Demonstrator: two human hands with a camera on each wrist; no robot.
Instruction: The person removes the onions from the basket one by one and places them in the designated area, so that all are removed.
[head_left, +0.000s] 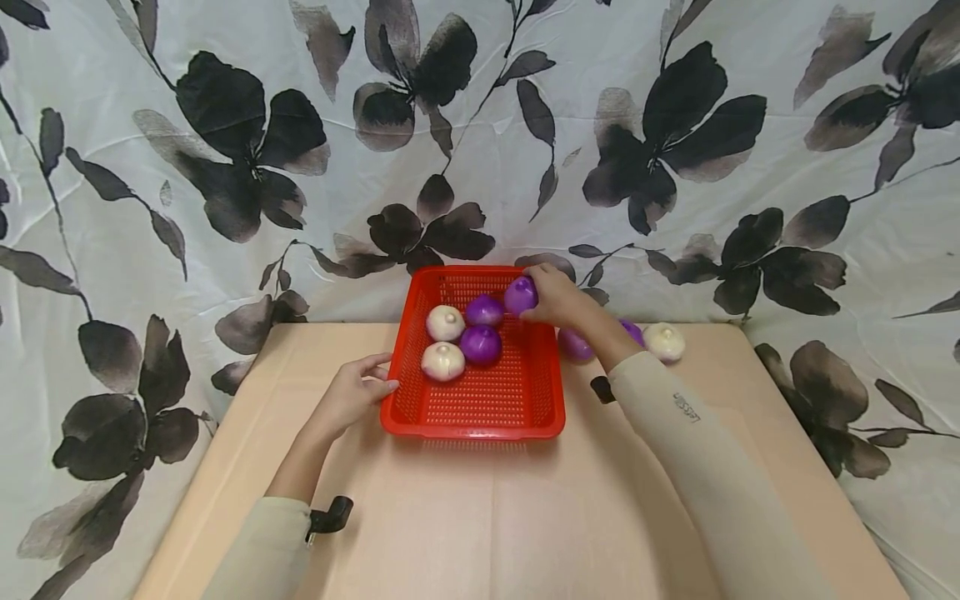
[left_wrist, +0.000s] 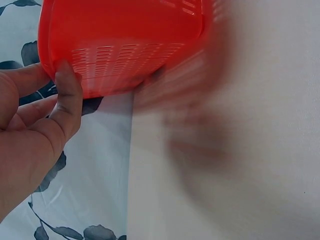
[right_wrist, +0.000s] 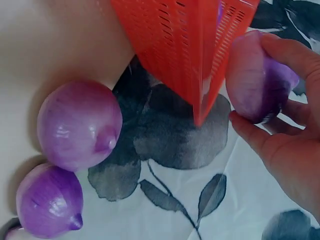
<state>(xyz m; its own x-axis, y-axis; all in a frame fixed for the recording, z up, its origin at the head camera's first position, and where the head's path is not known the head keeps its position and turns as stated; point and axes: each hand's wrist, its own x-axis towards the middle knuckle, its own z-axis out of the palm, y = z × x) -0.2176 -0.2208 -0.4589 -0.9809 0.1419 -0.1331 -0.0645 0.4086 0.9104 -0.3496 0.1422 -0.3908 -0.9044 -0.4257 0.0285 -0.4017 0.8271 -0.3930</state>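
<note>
A red plastic basket (head_left: 472, 421) with slotted walls stands at the middle of the table. Two purple onions (head_left: 481, 344) and two white onions (head_left: 442, 362) lie inside it. My left hand (head_left: 352, 392) pinches the basket's left rim between thumb and fingers; in the left wrist view the thumb (left_wrist: 67, 95) presses on the outer wall. Over the basket's far right corner, my right hand (head_left: 555, 297) holds another purple onion (right_wrist: 260, 75). The right wrist view shows this onion between thumb and fingertips, close to the basket wall.
Right of the basket, a purple onion (head_left: 576, 344), a second purple onion (right_wrist: 50, 201) and a white onion (head_left: 664, 342) lie by the table's back edge, partly behind my right arm. A floral cloth (head_left: 465, 167) hangs behind the wooden table (head_left: 450, 533).
</note>
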